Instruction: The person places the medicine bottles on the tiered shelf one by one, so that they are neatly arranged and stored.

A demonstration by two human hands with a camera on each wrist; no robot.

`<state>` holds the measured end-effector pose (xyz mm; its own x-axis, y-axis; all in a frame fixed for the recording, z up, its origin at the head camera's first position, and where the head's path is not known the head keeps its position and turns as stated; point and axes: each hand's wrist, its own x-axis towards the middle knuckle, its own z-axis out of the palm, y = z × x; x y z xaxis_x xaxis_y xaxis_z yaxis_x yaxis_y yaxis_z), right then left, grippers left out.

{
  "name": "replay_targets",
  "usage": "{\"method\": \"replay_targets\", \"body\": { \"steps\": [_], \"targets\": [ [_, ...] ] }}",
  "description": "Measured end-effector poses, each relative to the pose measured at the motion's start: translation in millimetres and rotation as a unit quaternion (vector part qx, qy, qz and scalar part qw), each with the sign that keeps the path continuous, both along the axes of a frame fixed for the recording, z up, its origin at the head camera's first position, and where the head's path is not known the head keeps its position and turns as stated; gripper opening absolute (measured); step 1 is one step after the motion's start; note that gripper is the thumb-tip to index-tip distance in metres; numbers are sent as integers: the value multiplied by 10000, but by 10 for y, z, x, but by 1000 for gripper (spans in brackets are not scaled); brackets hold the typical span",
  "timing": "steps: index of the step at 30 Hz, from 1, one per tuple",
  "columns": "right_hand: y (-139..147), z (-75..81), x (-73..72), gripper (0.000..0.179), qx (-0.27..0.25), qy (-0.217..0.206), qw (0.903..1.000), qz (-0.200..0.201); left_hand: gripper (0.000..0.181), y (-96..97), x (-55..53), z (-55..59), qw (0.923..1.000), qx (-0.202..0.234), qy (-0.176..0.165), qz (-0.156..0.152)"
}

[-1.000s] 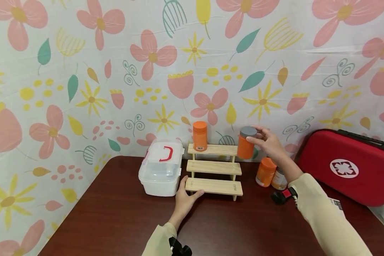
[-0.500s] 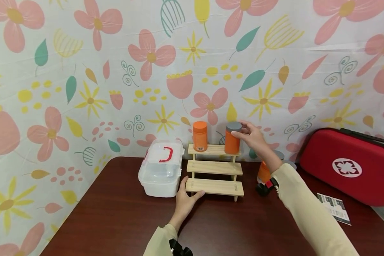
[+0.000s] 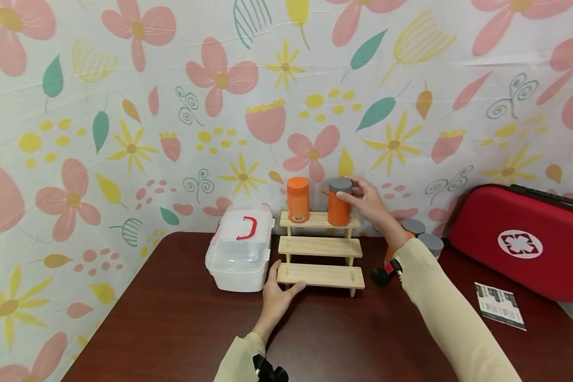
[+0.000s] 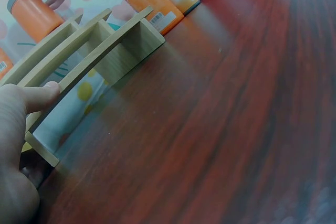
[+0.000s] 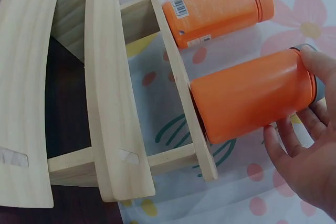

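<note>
My right hand (image 3: 370, 201) grips an orange bottle with a grey lid (image 3: 339, 207) near its top, thumb and fingers around the lid. The bottle stands upright on the top step of a three-tier wooden rack (image 3: 321, 245), as the right wrist view (image 5: 252, 95) also shows. An orange-lidded orange bottle (image 3: 298, 200) is on the same step, to its left. With thumb in front and fingers at the side, my left hand (image 3: 275, 297) holds the left end of the rack's lowest step.
A white box with a clear lid and red handle (image 3: 241, 249) stands left of the rack. Beyond my right forearm are grey-lidded bottles (image 3: 431, 243), partly hidden. A red first-aid case (image 3: 522, 241) leans at the right, a printed card (image 3: 500, 306) before it on the dark table (image 3: 344, 339).
My right hand has brought the grey-lidded bottle leftward and down onto the top step, closer to the other bottle. The left hand has kept its place on the rack.
</note>
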<state>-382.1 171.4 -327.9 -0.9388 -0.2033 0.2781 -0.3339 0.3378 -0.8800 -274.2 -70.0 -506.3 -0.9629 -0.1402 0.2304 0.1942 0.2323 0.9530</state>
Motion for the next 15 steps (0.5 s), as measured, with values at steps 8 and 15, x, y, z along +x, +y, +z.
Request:
{"method": "replay_targets", "body": {
  "steps": [8,15],
  "targets": [
    [-27,-33,11,65,-151,20,9997,168,87,-15,5,0,10000,-44,-31,48],
    [-14,-47,13,69,-268,-163,9994,110,87,-2,-1,6,10000,-42,-42,42]
  ]
}}
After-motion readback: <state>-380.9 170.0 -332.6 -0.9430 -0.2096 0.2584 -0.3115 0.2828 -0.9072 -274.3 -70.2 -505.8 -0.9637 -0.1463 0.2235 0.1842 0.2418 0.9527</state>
